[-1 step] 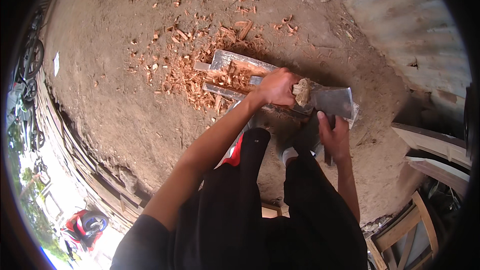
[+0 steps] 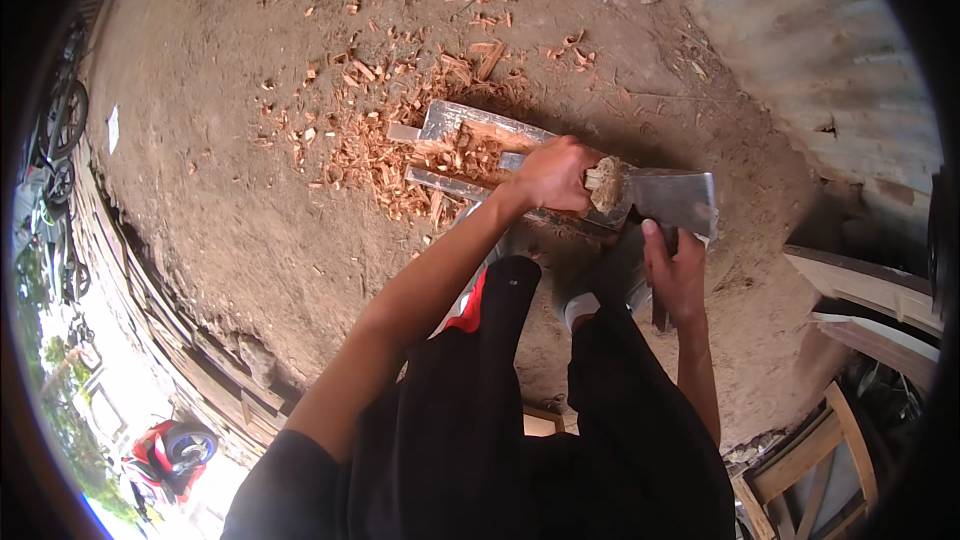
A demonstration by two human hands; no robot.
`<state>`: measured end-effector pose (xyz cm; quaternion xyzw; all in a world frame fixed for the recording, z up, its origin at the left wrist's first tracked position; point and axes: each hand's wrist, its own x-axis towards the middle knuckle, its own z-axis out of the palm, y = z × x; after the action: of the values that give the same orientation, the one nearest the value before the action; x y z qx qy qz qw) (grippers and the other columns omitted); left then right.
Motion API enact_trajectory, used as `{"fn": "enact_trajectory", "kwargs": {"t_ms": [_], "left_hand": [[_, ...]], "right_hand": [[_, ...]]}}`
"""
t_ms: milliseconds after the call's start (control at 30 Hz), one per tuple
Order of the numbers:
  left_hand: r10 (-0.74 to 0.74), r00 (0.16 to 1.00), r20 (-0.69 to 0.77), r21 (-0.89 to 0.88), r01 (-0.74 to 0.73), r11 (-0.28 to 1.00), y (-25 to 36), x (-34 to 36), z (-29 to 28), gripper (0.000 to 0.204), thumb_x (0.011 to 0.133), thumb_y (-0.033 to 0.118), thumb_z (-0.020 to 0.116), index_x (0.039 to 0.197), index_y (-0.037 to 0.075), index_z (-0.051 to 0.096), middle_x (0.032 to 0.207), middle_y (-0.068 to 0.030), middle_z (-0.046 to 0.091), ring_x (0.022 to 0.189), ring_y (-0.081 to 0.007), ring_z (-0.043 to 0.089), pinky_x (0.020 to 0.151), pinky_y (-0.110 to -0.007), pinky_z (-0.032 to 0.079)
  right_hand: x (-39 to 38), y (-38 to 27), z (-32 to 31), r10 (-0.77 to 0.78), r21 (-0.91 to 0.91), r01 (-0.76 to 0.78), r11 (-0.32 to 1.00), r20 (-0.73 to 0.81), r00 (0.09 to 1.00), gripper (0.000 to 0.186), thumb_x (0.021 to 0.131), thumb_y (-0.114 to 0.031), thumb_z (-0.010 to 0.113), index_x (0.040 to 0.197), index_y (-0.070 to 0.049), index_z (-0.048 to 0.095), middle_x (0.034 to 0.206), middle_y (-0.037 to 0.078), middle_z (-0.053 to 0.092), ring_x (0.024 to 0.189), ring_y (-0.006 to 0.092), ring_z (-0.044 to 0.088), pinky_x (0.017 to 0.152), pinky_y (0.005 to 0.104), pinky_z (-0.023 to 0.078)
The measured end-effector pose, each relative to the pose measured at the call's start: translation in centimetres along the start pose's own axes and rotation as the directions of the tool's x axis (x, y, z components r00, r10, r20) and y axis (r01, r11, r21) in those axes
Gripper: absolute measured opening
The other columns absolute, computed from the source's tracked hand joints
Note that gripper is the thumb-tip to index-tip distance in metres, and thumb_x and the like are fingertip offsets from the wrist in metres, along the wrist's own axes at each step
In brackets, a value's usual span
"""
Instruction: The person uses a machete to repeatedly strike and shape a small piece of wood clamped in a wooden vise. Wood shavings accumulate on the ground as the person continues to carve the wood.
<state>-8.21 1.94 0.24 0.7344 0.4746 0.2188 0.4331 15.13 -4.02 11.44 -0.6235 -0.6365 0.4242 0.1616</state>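
My left hand (image 2: 552, 176) is wrapped round the wooden handle of a chisel, whose flat metal blade (image 2: 512, 160) points left into a piece of wood. The handle's butt end (image 2: 606, 183) looks frayed and mushroomed. Just right of that butt lies the broad steel head (image 2: 678, 202) of a hatchet-like tool; its grip is in my closed right hand (image 2: 675, 275). The wood (image 2: 490, 122) has weathered grey outer faces and a reddish, cut-out middle strewn with chips. My left hand and the tools partly hide it.
Reddish wood shavings (image 2: 385, 180) litter the dirt floor (image 2: 230, 110) around the work. Corrugated metal sheeting (image 2: 810, 30) stands at the right, above several boards (image 2: 860, 285). A wooden frame (image 2: 815, 455) is at the lower right. Motorbikes (image 2: 175, 455) stand along the left side.
The hatchet-like tool and my right hand have shifted slightly right, away from the chisel's butt end. My left hand and the chisel look unmoved.
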Motion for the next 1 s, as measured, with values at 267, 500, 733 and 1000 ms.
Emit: {"fn": "enact_trajectory", "kwargs": {"t_ms": [267, 500, 733, 1000], "left_hand": [[0.067, 0.997, -0.039, 0.011, -0.067, 0.998, 0.2, 0.2, 0.5, 0.034, 0.054, 0.02, 0.072, 0.083, 0.002, 0.069, 0.074, -0.0228, 0.069, 0.081, -0.0448, 0.07, 0.074, -0.05, 0.056], [0.159, 0.981, -0.109, 0.06, -0.153, 0.986, -1.1, -0.1, 1.2, 0.033, 0.055, 0.02, 0.07, 0.084, 0.003, 0.07, 0.072, -0.0228, 0.068, 0.076, -0.0439, 0.069, 0.075, -0.049, 0.056], [0.074, 0.996, -0.054, 0.042, -0.071, 0.997, -0.1, -0.6, 0.4, 0.04, 0.056, 0.019, 0.07, 0.093, 0.003, 0.073, 0.075, -0.0226, 0.07, 0.078, -0.0435, 0.07, 0.077, -0.049, 0.056], [-0.054, 0.998, 0.03, 0.077, 0.051, 0.996, 1.3, 0.2, -0.1, 0.039, 0.057, 0.02, 0.07, 0.094, 0.006, 0.074, 0.078, -0.0226, 0.071, 0.083, -0.0436, 0.071, 0.077, -0.051, 0.058]], "right_hand": [[0.1, 2.0, 2.2, -0.077, 0.086, 0.087, 0.992, -0.107, 0.991, 0.028, 0.105, -0.024, 0.062, 0.09, 0.0, 0.062, 0.064, 0.01, 0.061, 0.049, 0.0161, 0.057, 0.047, 0.033, 0.044], [-2.1, -0.2, 0.7, 0.191, 0.286, -0.175, 0.942, -0.031, 0.981, 0.026, 0.104, -0.025, 0.064, 0.105, 0.001, 0.062, 0.067, 0.008, 0.062, 0.053, 0.0137, 0.059, 0.049, 0.0317, 0.045], [-1.1, -1.2, 0.4, 0.144, 0.229, -0.136, 0.964, -0.017, 0.989, 0.021, 0.102, -0.022, 0.066, 0.099, -0.002, 0.061, 0.063, 0.004, 0.058, 0.051, 0.0137, 0.055, 0.051, 0.0318, 0.044], [0.4, -1.2, 0.4, 0.228, 0.365, -0.226, 0.903, 0.037, 0.973, 0.042, 0.107, -0.03, 0.06, 0.076, -0.002, 0.055, 0.054, 0.002, 0.051, 0.044, 0.0111, 0.051, 0.042, 0.0296, 0.04]]}}
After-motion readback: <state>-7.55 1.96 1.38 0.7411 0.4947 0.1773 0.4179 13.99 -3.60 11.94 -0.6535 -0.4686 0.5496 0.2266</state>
